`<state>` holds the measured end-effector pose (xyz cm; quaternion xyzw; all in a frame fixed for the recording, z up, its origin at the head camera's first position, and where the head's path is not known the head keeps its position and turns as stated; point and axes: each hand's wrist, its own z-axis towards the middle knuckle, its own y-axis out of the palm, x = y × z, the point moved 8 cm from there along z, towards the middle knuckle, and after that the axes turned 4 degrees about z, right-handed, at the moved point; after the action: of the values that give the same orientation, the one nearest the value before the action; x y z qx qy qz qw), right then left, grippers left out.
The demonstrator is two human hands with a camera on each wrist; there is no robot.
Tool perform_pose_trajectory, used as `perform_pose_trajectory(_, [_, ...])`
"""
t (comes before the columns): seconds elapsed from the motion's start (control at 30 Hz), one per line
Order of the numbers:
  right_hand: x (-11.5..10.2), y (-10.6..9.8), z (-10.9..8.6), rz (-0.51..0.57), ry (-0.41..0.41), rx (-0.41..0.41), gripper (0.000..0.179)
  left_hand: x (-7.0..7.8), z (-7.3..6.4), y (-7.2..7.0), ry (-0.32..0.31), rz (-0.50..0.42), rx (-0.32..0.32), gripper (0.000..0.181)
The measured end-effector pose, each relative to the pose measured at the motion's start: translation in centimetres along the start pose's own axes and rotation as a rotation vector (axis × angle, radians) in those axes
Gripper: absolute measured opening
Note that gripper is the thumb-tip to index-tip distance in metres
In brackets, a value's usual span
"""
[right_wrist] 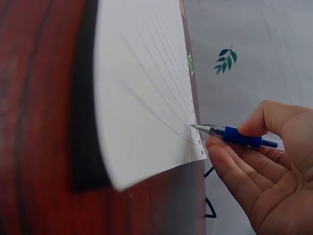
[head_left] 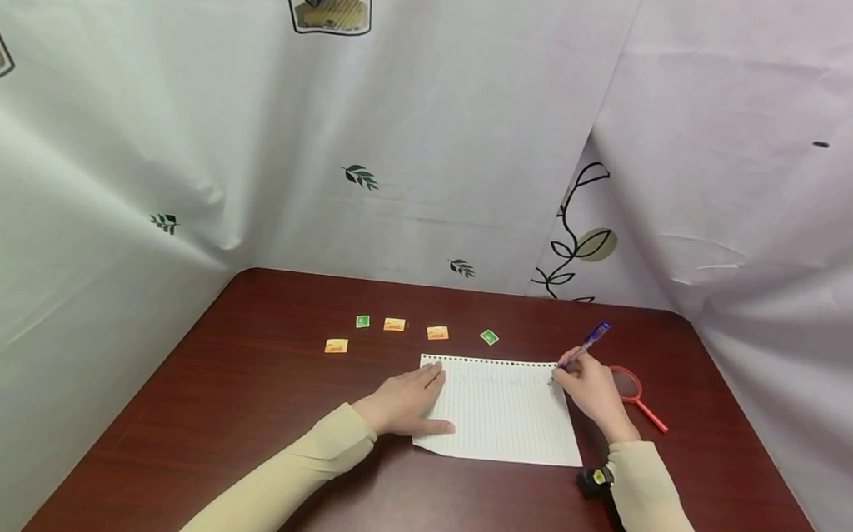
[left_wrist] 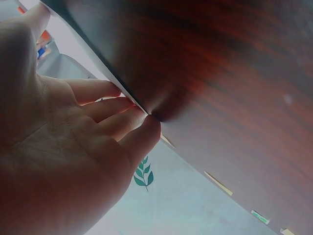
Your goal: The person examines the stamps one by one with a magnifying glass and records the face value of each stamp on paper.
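Observation:
A lined sheet of paper (head_left: 500,418) with holes punched along its far edge lies on the dark red-brown table. Faint writing runs along its upper lines. My left hand (head_left: 408,400) rests flat on the sheet's left side, fingers extended and thumb apart; the left wrist view shows the fingertips at the paper's edge. My right hand (head_left: 593,392) pinches a blue pen (right_wrist: 239,137) between thumb and fingers. In the right wrist view the pen's metal tip is at the paper, close to the punched holes at the upper right corner.
Beyond the sheet lie small cards: yellow-orange ones (head_left: 394,324) and green ones (head_left: 489,337). A red-handled magnifying glass (head_left: 651,416) lies right of the right hand, partly hidden by it. A black object (head_left: 593,480) sits by the right wrist. White patterned cloth (head_left: 437,133) hangs behind the table.

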<state>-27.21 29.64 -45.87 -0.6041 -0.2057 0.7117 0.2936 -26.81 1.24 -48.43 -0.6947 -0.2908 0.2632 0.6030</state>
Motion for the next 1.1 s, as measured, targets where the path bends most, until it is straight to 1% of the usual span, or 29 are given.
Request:
perform_pose_trajectory(0.33, [-0.22,-0.39,0.17,0.011,-0.004,0.017,0.011,0.03,0.09,0.26,-0.003,0.004,0.001,0.095])
perform_pose_trajectory(0.5, [-0.23,-0.04,0.21,0.01,-0.007,0.008,0.011,0.05,0.08,0.27,-0.006,0.003,-0.004,0.095])
perform_pose_trajectory(0.77, [-0.61,0.22,0.18,0.013,-0.015,-0.018,0.009,0.06,-0.06,-0.29,-0.001,0.012,0.003,0.094])
perform_pose_trajectory(1.1, [-0.55,0.48,-0.08,0.009,-0.005,-0.03,0.01,-0.06,-0.05,0.09,-0.003,-0.002,-0.001,0.095])
